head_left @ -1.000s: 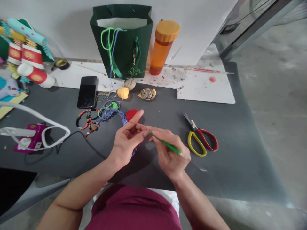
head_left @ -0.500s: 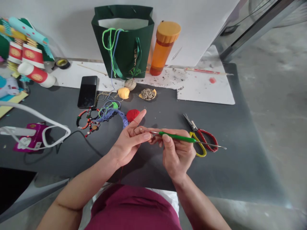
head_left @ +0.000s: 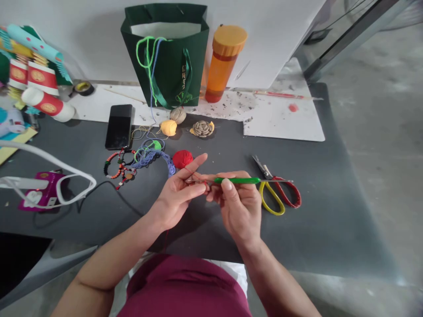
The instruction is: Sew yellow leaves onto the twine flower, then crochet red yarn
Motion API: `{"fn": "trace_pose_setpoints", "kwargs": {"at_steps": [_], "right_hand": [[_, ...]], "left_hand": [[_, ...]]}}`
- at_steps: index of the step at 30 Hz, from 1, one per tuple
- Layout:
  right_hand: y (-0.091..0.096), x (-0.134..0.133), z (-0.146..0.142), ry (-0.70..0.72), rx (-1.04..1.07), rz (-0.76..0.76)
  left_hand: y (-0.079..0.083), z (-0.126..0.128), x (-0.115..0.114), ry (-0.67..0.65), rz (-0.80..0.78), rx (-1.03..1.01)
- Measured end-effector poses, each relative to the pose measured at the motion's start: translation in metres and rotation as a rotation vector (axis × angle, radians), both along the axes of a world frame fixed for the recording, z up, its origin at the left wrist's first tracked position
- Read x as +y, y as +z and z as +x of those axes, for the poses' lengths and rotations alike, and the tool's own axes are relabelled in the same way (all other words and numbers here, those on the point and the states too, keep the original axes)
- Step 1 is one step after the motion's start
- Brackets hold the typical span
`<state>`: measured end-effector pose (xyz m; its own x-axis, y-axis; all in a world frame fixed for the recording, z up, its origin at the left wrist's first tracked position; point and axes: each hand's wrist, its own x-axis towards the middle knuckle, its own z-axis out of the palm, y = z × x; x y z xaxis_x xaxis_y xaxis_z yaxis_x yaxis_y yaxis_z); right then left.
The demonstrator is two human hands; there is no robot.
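My right hand grips a crochet hook by its green handle, the thumb on top. The hook lies almost level, its thin metal end reaching over the fingers of my left hand. Red yarn is pinched between my left thumb and fingers, and a strand passes over the raised index finger. How the yarn loops on the hook is too small to make out. Just beyond my left hand sits a red yarn ball. Scissors with yellow and red handles lie right of my right hand.
Blue crochet work, a beaded bracelet, a phone, a yellow yarn ball and a crocheted rosette lie farther back. Behind them stand a green paper bag and an orange bottle. A white cable arcs at left.
The crochet hook has turned from a slant to nearly level, its back end rising. My right hand has shifted slightly left, and the hook's tip reaches farther over my left fingers.
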<state>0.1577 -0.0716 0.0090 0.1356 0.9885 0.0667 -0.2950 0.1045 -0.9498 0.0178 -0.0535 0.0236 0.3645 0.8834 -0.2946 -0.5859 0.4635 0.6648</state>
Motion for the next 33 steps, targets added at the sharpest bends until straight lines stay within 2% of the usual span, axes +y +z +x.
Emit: {"fn": "trace_pose_setpoints", "kwargs": {"at_steps": [4,6,11,13,18,23,29,33], "right_hand": [[0.000,-0.001,0.001,-0.046,-0.045,0.083],[0.001,-0.002,0.002,-0.046,-0.150,0.151],[0.001,-0.003,0.002,-0.143,-0.597,0.553],[0.000,-0.004,0.002,-0.176,-0.629,0.603],[-0.004,-0.009,0.001,-0.193,-0.410,0.296],[-0.003,-0.009,0.001,-0.258,-0.363,0.234],[0.007,0.002,0.002,-0.058,-0.011,0.032],[0.003,0.001,0.002,0.007,-0.034,0.030]], "left_hand": [[0.000,0.000,0.000,0.039,0.018,0.030],[-0.001,0.001,0.000,0.074,0.013,0.074],[0.000,0.003,0.000,0.133,-0.015,0.077],[0.001,0.002,0.000,0.109,-0.044,0.045],[0.001,-0.001,0.002,0.036,-0.108,-0.012],[0.000,-0.001,0.003,0.045,-0.093,-0.024],[0.000,0.000,0.004,0.004,-0.049,-0.007],[0.000,0.002,-0.002,0.015,0.046,0.091]]}}
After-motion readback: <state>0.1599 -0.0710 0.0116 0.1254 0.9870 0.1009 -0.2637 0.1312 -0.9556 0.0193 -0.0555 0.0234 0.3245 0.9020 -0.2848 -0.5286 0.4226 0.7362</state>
